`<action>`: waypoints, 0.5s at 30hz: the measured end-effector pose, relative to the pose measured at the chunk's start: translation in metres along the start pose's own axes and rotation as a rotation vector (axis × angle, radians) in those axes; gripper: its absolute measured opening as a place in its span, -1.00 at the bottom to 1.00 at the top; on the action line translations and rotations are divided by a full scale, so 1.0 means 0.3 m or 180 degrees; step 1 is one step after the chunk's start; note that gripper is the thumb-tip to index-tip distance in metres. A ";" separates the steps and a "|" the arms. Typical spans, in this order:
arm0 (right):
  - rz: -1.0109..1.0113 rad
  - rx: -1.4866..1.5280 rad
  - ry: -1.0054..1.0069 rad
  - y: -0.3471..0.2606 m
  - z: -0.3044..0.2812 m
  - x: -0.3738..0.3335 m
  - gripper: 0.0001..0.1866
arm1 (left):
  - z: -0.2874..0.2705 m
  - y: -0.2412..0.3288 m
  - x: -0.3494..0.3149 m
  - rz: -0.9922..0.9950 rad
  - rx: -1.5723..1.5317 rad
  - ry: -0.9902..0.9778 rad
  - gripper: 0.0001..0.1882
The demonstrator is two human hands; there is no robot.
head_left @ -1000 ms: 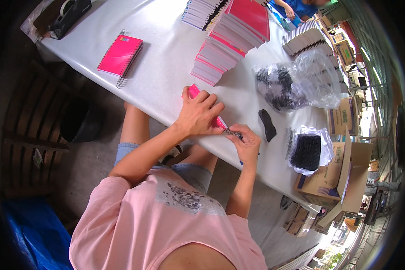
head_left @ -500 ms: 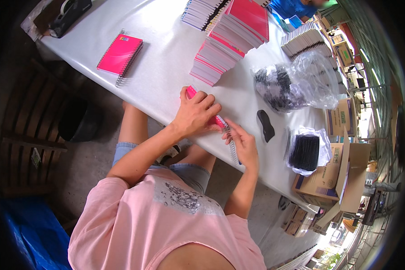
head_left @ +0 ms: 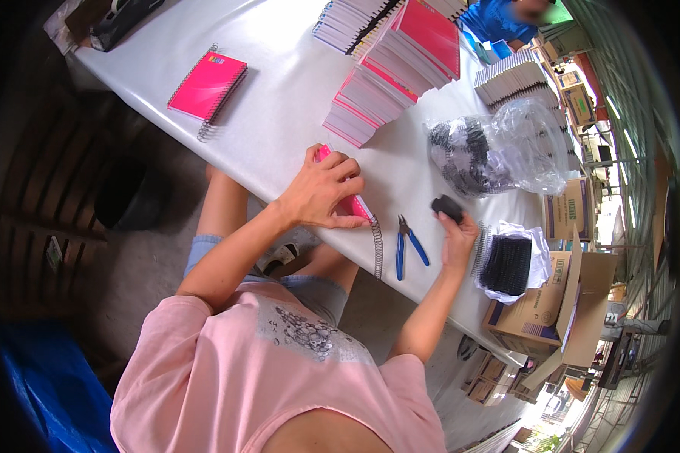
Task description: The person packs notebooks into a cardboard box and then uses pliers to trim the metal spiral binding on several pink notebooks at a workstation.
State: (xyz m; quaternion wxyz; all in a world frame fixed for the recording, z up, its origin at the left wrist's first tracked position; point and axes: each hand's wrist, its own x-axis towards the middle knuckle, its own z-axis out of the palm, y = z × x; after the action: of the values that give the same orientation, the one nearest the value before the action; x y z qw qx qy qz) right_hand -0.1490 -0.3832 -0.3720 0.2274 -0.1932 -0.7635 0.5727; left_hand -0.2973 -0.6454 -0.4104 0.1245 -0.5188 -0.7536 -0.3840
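My left hand (head_left: 326, 190) is closed around a pink notebook (head_left: 354, 205), held spine-up at the near edge of the table. From the notebook's right end a dark spiral wire coil (head_left: 378, 245) trails down over the edge, its lower part loose. My right hand (head_left: 459, 232) is off the notebook, its fingers closed on a small black elongated object (head_left: 447, 207) whose kind I cannot make out. Between my hands lie blue-handled cutting pliers (head_left: 409, 248), jaws pointing away from me.
A pink spiral notebook (head_left: 208, 84) lies at the left, near tall stacks of pink notebooks (head_left: 389, 83). At the right are a clear plastic bag (head_left: 499, 147) of black coils, a bundle of black coils (head_left: 508, 262) on white paper and an open cardboard box (head_left: 533, 302). Across the table is a person in blue (head_left: 499, 21).
My right hand has left the coil and moved right, taking hold of the black object that lay on the table. The pliers now show fully. My left hand still grips the notebook.
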 end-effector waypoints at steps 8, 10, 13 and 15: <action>-0.0623 0.0918 -0.1362 -0.027 0.222 -0.043 -0.68 | 0.010 0.005 0.018 0.0081 -0.0218 0.0137 -0.48; -0.1023 0.1745 -0.1534 -0.043 0.236 -0.047 -0.65 | 0.009 0.003 0.011 0.0098 -0.0243 0.0086 -0.47; -0.0419 -0.0821 -0.0869 -0.058 0.238 -0.017 -0.69 | -0.001 -0.004 0.016 0.0085 -0.0278 0.0175 -0.47; -0.0796 0.0181 -0.1233 -0.059 0.238 -0.032 -0.70 | -0.002 -0.002 0.003 0.0063 -0.0342 0.0057 -0.47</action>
State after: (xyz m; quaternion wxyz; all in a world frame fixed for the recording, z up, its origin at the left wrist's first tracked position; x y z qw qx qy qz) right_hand -0.1823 -0.4495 -0.3734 0.1511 0.0229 -0.7945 0.5877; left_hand -0.2983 -0.6452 -0.4098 0.1070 -0.5287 -0.7256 -0.4273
